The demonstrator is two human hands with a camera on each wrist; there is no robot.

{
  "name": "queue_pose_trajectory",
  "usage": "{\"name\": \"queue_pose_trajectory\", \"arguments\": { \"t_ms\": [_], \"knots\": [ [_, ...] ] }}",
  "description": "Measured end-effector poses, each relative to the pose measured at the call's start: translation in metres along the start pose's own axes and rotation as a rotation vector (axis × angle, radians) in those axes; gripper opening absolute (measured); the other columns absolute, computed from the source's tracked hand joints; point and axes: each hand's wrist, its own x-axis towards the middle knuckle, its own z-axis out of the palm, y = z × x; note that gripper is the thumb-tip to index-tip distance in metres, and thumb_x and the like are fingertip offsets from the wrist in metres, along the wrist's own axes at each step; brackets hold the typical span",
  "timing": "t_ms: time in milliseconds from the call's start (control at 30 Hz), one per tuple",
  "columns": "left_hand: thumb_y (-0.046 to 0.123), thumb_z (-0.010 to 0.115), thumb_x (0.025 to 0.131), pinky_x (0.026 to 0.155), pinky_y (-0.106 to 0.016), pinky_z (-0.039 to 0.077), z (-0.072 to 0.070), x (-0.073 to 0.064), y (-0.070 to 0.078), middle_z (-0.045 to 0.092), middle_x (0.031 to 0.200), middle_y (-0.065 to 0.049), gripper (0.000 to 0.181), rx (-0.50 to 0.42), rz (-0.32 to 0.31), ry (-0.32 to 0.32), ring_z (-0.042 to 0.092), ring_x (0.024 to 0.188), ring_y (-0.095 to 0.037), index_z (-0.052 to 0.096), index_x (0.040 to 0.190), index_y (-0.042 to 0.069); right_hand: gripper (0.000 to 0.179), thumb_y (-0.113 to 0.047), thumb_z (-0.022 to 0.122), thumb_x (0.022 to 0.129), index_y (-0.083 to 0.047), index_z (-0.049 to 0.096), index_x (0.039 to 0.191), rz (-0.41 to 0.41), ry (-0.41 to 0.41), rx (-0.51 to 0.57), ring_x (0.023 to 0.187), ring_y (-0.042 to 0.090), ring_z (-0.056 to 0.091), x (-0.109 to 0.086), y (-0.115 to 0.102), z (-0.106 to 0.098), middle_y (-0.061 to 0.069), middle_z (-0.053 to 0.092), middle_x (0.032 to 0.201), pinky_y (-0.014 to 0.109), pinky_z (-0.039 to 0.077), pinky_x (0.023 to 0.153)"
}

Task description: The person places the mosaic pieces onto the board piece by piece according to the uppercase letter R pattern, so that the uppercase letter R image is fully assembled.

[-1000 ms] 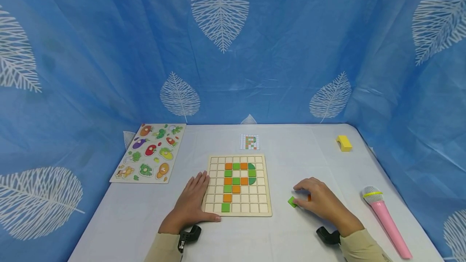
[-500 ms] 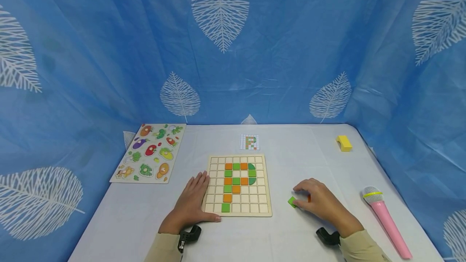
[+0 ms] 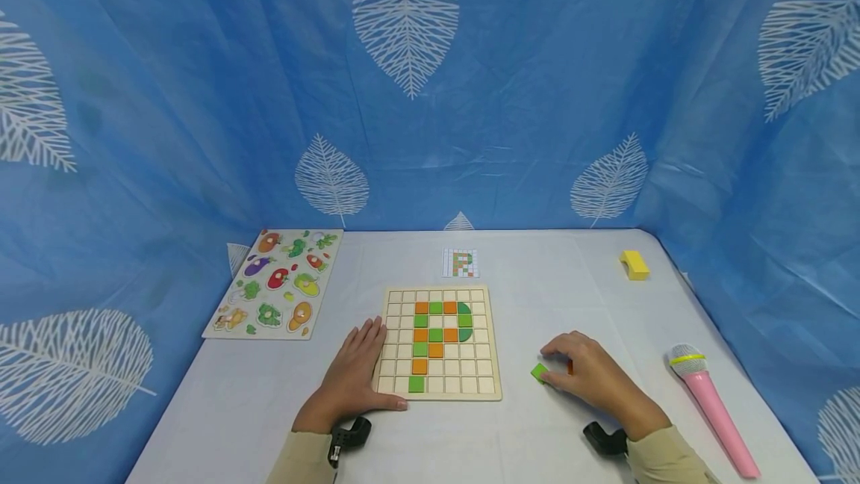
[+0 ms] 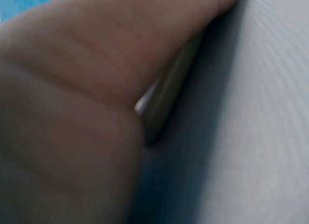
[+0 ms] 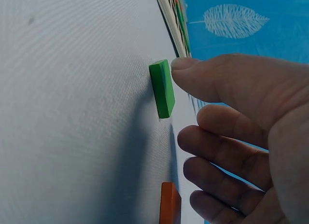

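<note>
My left hand (image 3: 351, 376) rests with straight fingers along the left edge of the wooden grid board (image 3: 469, 367), its thumb at the near corner. Orange tiles (image 3: 437, 350) and green tiles (image 3: 416, 385) on the board form part of a letter shape, with dark green rounded pieces at its right. To the board's right, my right hand (image 3: 594, 376) hovers low with relaxed fingers and holds nothing. In the right wrist view, its thumb is right beside a loose green square tile (image 5: 161, 89) on the cloth. An orange tile (image 5: 169, 204) lies below the fingers, partly cut off.
Behind the board lies a small pattern card (image 3: 460, 263) with a letter R. A vegetable puzzle board (image 3: 289, 312) is at the back left. At right are a yellow arch block (image 3: 635, 265) and a pink toy microphone (image 3: 719, 413). Blue leaf-patterned cloth (image 3: 497, 95) encloses the table.
My right hand's fingers have shifted very slightly beside the green tile. The left hand, board and tiles stay in place.
</note>
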Motion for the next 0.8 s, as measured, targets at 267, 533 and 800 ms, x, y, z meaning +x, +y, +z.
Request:
{"name": "queue_pose_trajectory", "arguments": {
  "t_ms": [267, 533, 800],
  "knots": [
    [0.094, 0.071, 0.062, 0.126, -0.051, 0.011, -0.0004, 0.0000, -0.0010, 0.022, 0.172, -0.015, 0.147, 0.003, 0.007, -0.007, 0.013, 0.159, -0.030, 0.028, 0.165, 0.000, 0.034, -0.018, 0.096, 0.078, -0.013, 0.079, 0.108, 0.019, -0.014, -0.016, 0.093, 0.012, 0.062, -0.0001, 0.0000, 0.0024, -0.004, 0.071, 0.110, 0.033, 0.056, 0.076],
    [0.093, 0.072, 0.062, 0.126, -0.053, 0.013, -0.0004, -0.0006, -0.0006, 0.024, 0.171, -0.016, 0.146, 0.001, 0.012, 0.001, 0.014, 0.159, -0.032, 0.029, 0.164, -0.001, 0.034, -0.017, 0.096, 0.078, -0.013, 0.079, 0.107, 0.024, -0.020, -0.004, 0.086, 0.011, 0.058, -0.0007, -0.0002, 0.0028, -0.004, 0.070, 0.109, 0.030, 0.053, 0.071],
    [0.098, 0.067, 0.061, 0.127, -0.050, 0.010, 0.0006, -0.0005, -0.0011, 0.021, 0.172, -0.013, 0.148, 0.013, -0.008, -0.017, 0.012, 0.159, -0.028, 0.027, 0.166, 0.001, 0.034, -0.018, 0.096, 0.078, -0.015, 0.078, 0.107, 0.029, -0.036, 0.001, 0.087, 0.010, 0.058, -0.0014, -0.0005, 0.0037, -0.006, 0.069, 0.109, 0.030, 0.053, 0.072]
  ]
}}
